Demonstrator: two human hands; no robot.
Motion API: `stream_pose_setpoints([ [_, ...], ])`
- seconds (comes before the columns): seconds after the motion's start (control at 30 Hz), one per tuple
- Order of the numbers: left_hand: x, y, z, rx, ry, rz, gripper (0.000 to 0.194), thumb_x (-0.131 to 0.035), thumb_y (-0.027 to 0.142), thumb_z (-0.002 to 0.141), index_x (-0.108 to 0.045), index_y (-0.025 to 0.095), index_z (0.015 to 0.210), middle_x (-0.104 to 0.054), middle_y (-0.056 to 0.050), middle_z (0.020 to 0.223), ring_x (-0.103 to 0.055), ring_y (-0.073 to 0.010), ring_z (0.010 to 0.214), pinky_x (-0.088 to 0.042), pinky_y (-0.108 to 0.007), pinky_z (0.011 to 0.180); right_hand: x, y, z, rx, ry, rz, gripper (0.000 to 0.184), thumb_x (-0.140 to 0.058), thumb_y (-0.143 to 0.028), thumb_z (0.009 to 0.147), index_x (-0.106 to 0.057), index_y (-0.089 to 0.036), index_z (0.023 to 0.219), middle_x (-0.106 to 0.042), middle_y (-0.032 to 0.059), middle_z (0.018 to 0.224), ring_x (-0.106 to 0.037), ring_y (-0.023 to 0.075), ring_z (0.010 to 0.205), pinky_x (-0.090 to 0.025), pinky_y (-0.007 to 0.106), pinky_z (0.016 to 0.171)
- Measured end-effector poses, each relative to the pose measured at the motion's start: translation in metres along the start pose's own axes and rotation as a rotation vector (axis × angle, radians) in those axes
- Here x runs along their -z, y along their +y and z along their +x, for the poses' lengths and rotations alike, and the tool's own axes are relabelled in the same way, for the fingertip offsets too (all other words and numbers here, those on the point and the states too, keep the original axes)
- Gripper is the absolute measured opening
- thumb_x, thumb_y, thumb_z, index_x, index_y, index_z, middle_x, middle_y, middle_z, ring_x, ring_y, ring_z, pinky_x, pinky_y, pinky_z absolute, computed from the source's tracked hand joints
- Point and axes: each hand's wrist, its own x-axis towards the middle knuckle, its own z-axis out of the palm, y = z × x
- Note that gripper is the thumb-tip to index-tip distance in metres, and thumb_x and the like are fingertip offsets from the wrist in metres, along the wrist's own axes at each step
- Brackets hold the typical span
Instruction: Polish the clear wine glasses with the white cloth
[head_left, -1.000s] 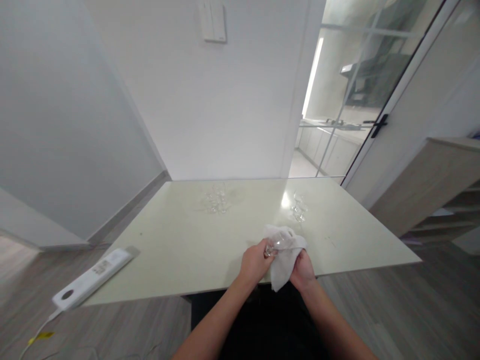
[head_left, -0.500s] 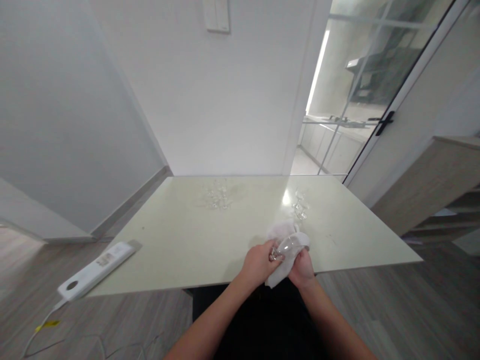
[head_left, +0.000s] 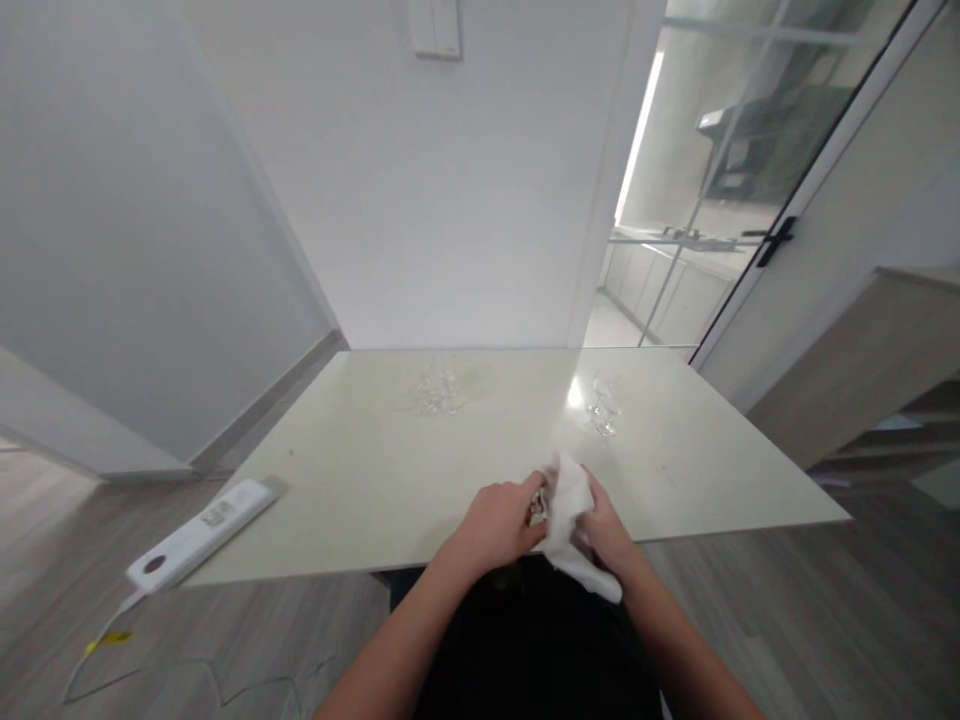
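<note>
at the near edge of the glossy pale table [head_left: 360, 480]: left hand [head_left: 491, 522] gripping a small clear glass [head_left: 538, 506], mostly hidden; right hand [head_left: 609, 535] clutching a soft white cloth [head_left: 571, 520] wrapped around it. more clear glasses [head_left: 439, 388] farther back, indistinct.

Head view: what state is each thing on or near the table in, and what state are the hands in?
left hand: closed on the small glass
small glass: held, mostly hidden by cloth
right hand: gripping the white cloth
white cloth: bunched around the glass, end hanging down
glasses at table centre: standing, untouched
glasses at right: standing, untouched
power strip: lying at the table's left corner
glass door: open
</note>
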Motion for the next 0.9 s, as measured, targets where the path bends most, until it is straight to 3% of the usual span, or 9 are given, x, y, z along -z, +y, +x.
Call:
stream_pose_setpoints([
  [0.07, 0.002, -0.002, 0.002, 0.008, -0.069, 0.048, 0.034, -0.062, 0.039, 0.08, -0.064, 0.022, 0.109, -0.069, -0.007, 0.075, -0.065, -0.0258, 0.069, -0.041, -0.031, 0.063, -0.003, -0.003, -0.004, 0.107, -0.02, -0.206, 0.05, -0.086, -0.031, 0.06, -0.069, -0.024, 0.106, -0.071, 0.0025, 0.098, -0.063, 0.0247, 0.09, -0.049, 0.036, 0.085],
  [0.17, 0.007, -0.006, 0.002, -0.045, -0.164, -0.08, 0.027, -0.062, 0.035, 0.079, -0.068, 0.023, 0.103, -0.072, -0.006, 0.084, -0.067, -0.0251, 0.075, -0.044, -0.03, 0.066, -0.002, -0.007, -0.009, 0.306, -0.087, -0.466, 0.042, -0.081, -0.022, 0.065, -0.068, -0.023, 0.105, -0.069, 0.0022, 0.098, -0.06, 0.0229, 0.089, -0.046, 0.032, 0.083],
  [0.3, 0.009, -0.009, 0.0, -0.129, -0.236, -0.329, 0.033, -0.063, 0.027, 0.076, -0.069, 0.021, 0.108, -0.073, -0.005, 0.093, -0.067, -0.0222, 0.081, -0.047, -0.027, 0.071, 0.005, -0.005, -0.01, 0.395, -0.187, -0.469, 0.036, -0.075, -0.016, 0.067, -0.069, -0.023, 0.102, -0.066, 0.0026, 0.097, -0.058, 0.0224, 0.088, -0.044, 0.031, 0.081],
  [0.37, 0.004, -0.008, 0.0, -0.122, -0.198, -0.344, 0.039, -0.064, 0.03, 0.077, -0.065, 0.021, 0.115, -0.073, -0.006, 0.097, -0.068, -0.0231, 0.084, -0.047, -0.028, 0.073, 0.007, -0.002, -0.008, 0.358, -0.167, -0.437, 0.033, -0.072, -0.016, 0.07, -0.069, -0.022, 0.102, -0.067, 0.0021, 0.096, -0.058, 0.022, 0.088, -0.044, 0.03, 0.079],
  [0.47, -0.008, -0.005, 0.001, -0.045, -0.108, -0.188, 0.035, -0.06, 0.034, 0.084, -0.064, 0.024, 0.117, -0.074, -0.008, 0.093, -0.068, -0.0255, 0.083, -0.046, -0.032, 0.076, 0.007, 0.004, -0.003, 0.247, -0.059, -0.372, 0.021, -0.068, -0.018, 0.074, -0.069, -0.021, 0.095, -0.067, 0.0, 0.086, -0.058, 0.0204, 0.082, -0.044, 0.028, 0.075],
  [0.6, -0.017, -0.008, 0.003, -0.043, -0.084, 0.029, 0.019, -0.056, 0.024, 0.085, -0.069, 0.021, 0.098, -0.073, -0.012, 0.088, -0.067, -0.0267, 0.084, -0.044, -0.036, 0.085, 0.004, 0.008, 0.002, -0.07, -0.069, -0.118, 0.022, -0.068, -0.034, 0.081, -0.067, -0.02, 0.098, -0.069, 0.0016, 0.084, -0.06, 0.0207, 0.078, -0.048, 0.03, 0.072],
  [0.67, -0.015, -0.012, 0.003, -0.074, -0.076, 0.042, 0.015, -0.06, 0.026, 0.082, -0.069, 0.02, 0.092, -0.072, -0.011, 0.088, -0.066, -0.0269, 0.086, -0.043, -0.036, 0.087, 0.005, 0.007, 0.002, -0.121, -0.099, -0.105, 0.026, -0.068, -0.039, 0.082, -0.066, -0.02, 0.1, -0.069, 0.0022, 0.085, -0.061, 0.021, 0.078, -0.048, 0.03, 0.071],
  [0.8, -0.01, -0.021, 0.004, -0.135, 0.113, -0.283, 0.026, -0.067, 0.037, 0.08, -0.065, 0.023, 0.101, -0.07, -0.006, 0.101, -0.063, -0.0233, 0.097, -0.045, -0.032, 0.088, 0.008, 0.004, -0.005, 0.24, -0.043, -0.32, 0.033, -0.075, -0.03, 0.076, -0.066, -0.023, 0.107, -0.067, 0.0018, 0.095, -0.06, 0.0217, 0.089, -0.048, 0.03, 0.08],
  [0.9, -0.015, -0.027, 0.009, -0.001, 0.29, -0.613, 0.028, -0.056, 0.044, 0.088, -0.061, 0.019, 0.099, -0.068, -0.006, 0.098, -0.064, -0.0182, 0.087, -0.048, -0.028, 0.077, 0.009, 0.001, -0.01, 0.47, -0.027, -0.332, 0.049, -0.077, -0.021, 0.068, -0.064, -0.026, 0.115, -0.065, 0.0038, 0.112, -0.058, 0.0255, 0.103, -0.046, 0.034, 0.092],
])
